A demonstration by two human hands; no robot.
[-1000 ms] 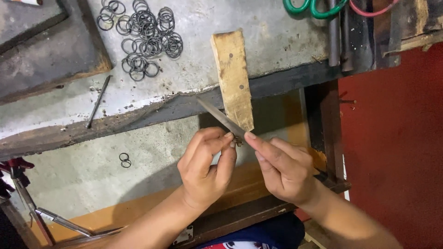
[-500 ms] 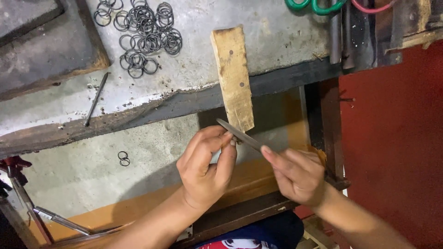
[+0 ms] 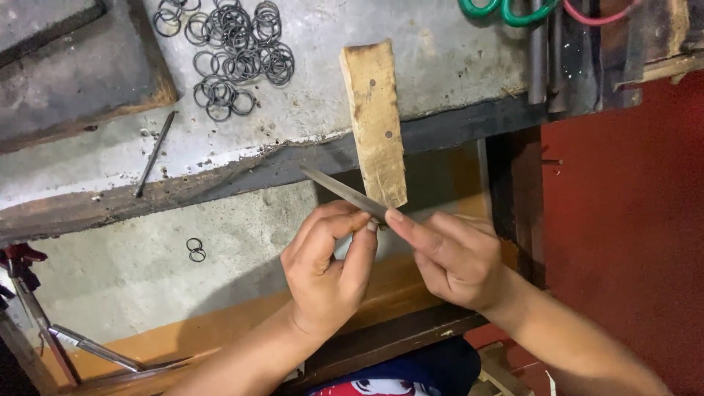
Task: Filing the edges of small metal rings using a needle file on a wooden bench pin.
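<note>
File [image 3: 341, 190] is pushed forward again: half a second ago the right hand [image 3: 451, 257] sat further back toward the lower right with the tool drawn with it, now it is up close against the left hand [image 3: 326, 268] and the file tip reaches out past the left edge of the wooden peg [image 3: 375, 121], much as it stood a second ago. Left hand barely shifted across all three frames. File is a slim, flat, grey metal strip, tapering to a point, tilted down from upper left to lower right, crossing just under the peg's lower end. Right hand pinches its rear end, index finger [image 3: 411, 226] laid straight along the top. Left thumb and fingers are pressed together at the tips, right where the file passes; whatever they pinch is too small and covered to make out. Both hands hang in front of the bench [image 3: 440, 44] edge, below the peg. No real containers here: a loose heap of dark wire rings [image 3: 231, 55] lies bare on the bench top, two more rings [image 3: 195, 250] on the lower grey surface, a thin rod [image 3: 155, 152] near the bench edge, green-handled scissors [image 3: 506, 9] at top.
</note>
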